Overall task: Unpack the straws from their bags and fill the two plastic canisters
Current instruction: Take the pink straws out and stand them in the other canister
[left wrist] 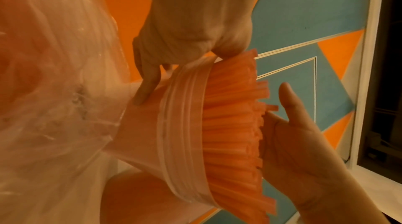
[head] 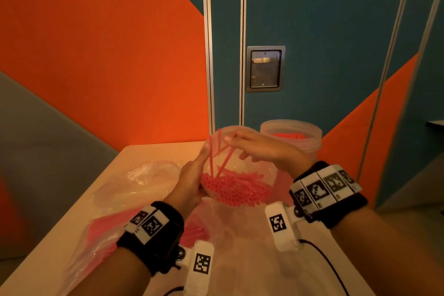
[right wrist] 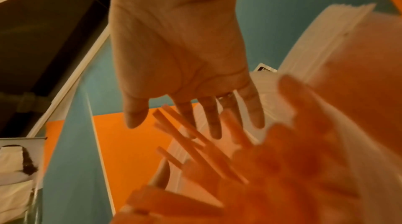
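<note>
My left hand (head: 189,182) grips a clear plastic canister (head: 242,166) by its side and tips its mouth toward me. Pink straws (head: 235,187) lie packed along its lower wall, and a few lean loose across the mouth. My right hand (head: 259,149) reaches over the mouth with straight fingers touching the loose straws. In the left wrist view the left hand (left wrist: 191,30) clasps the canister (left wrist: 180,133) near its threaded rim. There the right hand (left wrist: 300,141) lays its flat palm against the straws' ends (left wrist: 232,133). The right wrist view shows the right hand (right wrist: 180,55) spread above blurred straws (right wrist: 195,141).
A second clear canister (head: 310,144) with pink straws in it stands upright behind my right hand. A crumpled clear bag (head: 144,182) lies left of the held canister. Another bag with pink straws (head: 101,235) lies under my left wrist. The table (head: 156,154) meets the wall.
</note>
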Action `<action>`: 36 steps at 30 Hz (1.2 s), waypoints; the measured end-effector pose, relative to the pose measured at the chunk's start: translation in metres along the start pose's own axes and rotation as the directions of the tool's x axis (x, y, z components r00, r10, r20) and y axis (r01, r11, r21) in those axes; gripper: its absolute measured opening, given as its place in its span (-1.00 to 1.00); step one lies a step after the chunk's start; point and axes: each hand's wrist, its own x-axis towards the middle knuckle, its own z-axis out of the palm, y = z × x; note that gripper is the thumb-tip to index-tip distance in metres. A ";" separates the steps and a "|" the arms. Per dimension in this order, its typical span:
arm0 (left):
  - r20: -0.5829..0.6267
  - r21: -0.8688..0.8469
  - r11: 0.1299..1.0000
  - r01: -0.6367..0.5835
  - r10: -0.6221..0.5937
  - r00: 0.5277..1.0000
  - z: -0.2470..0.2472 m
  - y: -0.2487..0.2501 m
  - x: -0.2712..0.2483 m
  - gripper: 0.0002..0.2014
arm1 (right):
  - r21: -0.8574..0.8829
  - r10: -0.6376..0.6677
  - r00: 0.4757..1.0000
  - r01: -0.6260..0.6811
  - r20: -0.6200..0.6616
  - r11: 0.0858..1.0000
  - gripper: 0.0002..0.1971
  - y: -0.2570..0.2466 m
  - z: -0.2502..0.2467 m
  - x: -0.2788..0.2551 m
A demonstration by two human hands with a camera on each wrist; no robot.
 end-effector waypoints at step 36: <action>-0.053 0.006 0.998 0.061 -0.060 0.997 0.015 0.010 -0.012 -0.42 | -0.218 0.262 0.957 -0.231 0.125 0.948 -0.57 0.008 0.004 0.000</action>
